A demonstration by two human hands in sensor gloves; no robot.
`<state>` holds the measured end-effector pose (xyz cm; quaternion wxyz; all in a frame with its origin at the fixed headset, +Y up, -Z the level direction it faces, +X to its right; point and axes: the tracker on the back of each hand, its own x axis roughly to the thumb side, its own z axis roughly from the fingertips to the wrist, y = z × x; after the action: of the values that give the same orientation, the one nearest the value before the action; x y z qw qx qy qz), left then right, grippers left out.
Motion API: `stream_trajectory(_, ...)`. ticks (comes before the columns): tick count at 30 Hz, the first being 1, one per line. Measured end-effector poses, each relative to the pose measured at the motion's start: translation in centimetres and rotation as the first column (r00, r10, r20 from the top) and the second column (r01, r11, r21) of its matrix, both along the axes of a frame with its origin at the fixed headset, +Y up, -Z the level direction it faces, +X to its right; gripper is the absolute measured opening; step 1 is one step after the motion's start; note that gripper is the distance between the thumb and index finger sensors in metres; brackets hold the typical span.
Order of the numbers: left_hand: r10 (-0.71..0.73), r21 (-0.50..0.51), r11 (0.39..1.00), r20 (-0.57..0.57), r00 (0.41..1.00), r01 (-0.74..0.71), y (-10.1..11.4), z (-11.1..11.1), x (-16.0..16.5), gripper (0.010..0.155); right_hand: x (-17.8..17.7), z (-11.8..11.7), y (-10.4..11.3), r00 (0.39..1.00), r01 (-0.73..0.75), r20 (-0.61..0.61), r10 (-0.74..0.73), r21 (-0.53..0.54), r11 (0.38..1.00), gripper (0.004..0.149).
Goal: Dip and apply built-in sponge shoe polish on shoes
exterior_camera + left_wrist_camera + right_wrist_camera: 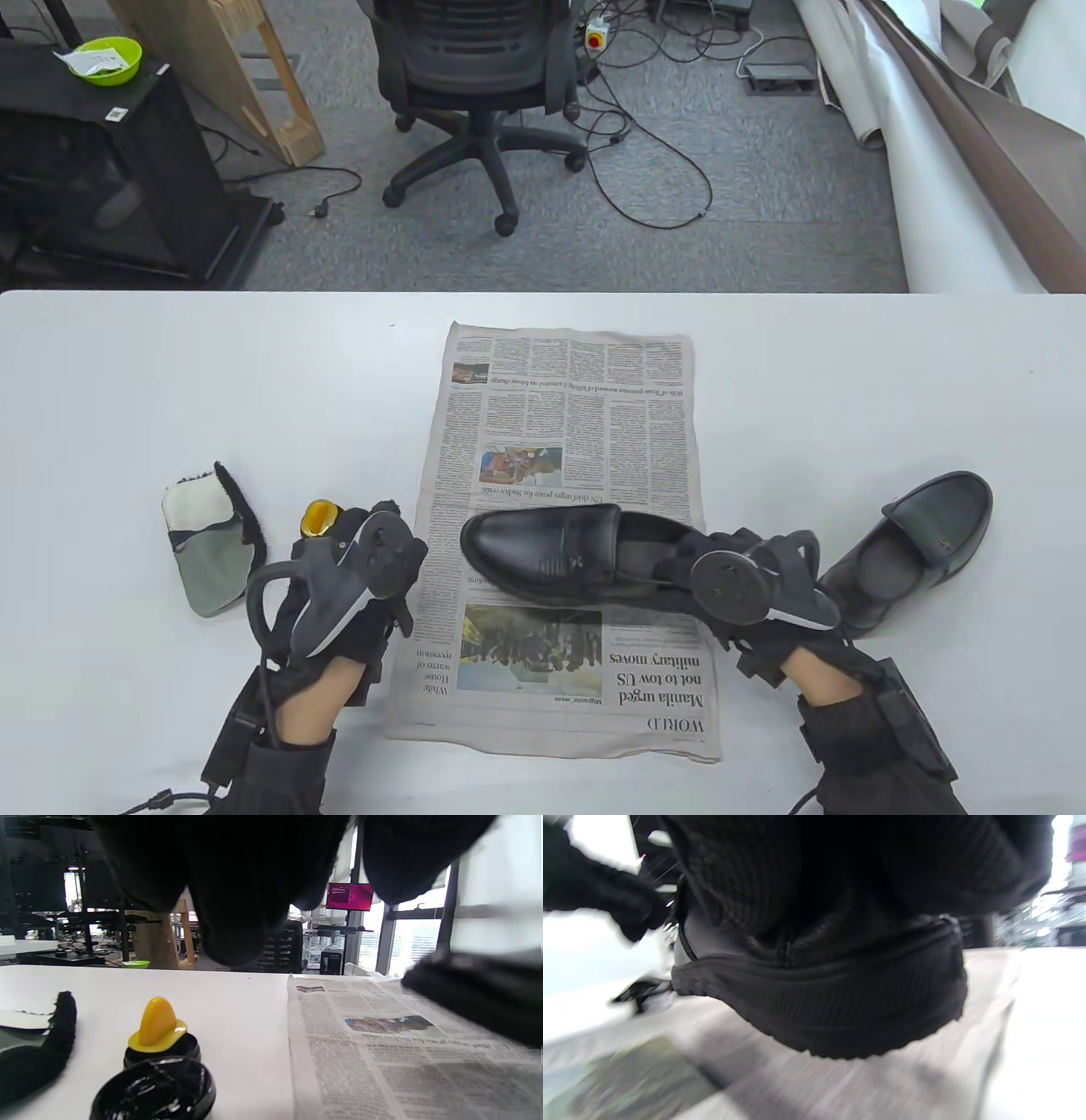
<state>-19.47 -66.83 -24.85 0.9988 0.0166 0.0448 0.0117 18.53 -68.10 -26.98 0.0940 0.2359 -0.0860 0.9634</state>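
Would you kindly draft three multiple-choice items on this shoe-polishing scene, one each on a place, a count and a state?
1. Where does the second black leather loafer, the one not in a hand, lie?
A. on the newspaper
B. on the bare white table, right of the newspaper
C. on the office chair

2. How many black shoes are in view?
A. one
B. two
C. three

3. What state is the round black polish tin in?
A. open
B. lidded
C. upside down

Answers: 1 B, it rests on the white table beside the printed newspaper sheet; 2 B, the right hand holds the other black loafer; 3 A, glossy polish shows inside.
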Motion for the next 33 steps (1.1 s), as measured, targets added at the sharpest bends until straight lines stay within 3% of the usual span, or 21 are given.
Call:
stream_trajectory(5, -0.001, 0.027, 1.000, 0.032, 0.999, 0.000, -0.5, -0.2, 0.3, 0.061, 3.7, -2.4, 2.2, 0.964, 0.026, 0.262, -0.044, 0.074, 0.997, 0.040)
stream_trajectory(8, -0.007, 0.027, 1.000, 0.050, 0.999, 0.005, -0.6, -0.1, 0.6, 0.062, 5.0, -4.6, 2.9, 0.901, -0.041, 0.433, 0.010, 0.061, 0.997, 0.041)
stream_trajectory(13, -0.034, 0.008, 0.999, 0.077, 0.996, 0.034, -1.1, -0.2, 1.2, 0.062, 6.3, -8.4, 2.4, 0.739, -0.102, 0.665, 0.106, -0.045, 0.994, 0.042)
stream_trajectory(17, -0.043, -0.008, 0.999, 0.091, 0.995, 0.044, -1.5, -0.2, 1.6, 0.063, 7.1, -10.8, 1.1, 0.651, -0.021, 0.752, 0.103, -0.118, 0.993, 0.042)
stream_trajectory(23, -0.059, -0.042, 0.997, 0.117, 0.991, 0.064, -2.2, -0.3, 2.0, 0.061, 7.1, -13.3, -0.8, 0.514, -0.083, 0.830, 0.215, -0.202, 0.976, 0.043)
stream_trajectory(29, -0.060, -0.058, 0.996, 0.114, 0.992, 0.067, -2.3, -0.3, 1.9, 0.061, 7.7, -14.0, -2.8, 0.439, -0.062, 0.863, 0.251, -0.249, 0.966, 0.043)
stream_trajectory(33, -0.074, -0.075, 0.994, 0.137, 0.988, 0.085, -2.6, -0.4, 2.3, 0.058, 7.8, -14.0, -3.9, 0.435, -0.017, 0.861, 0.264, -0.286, 0.958, 0.046)
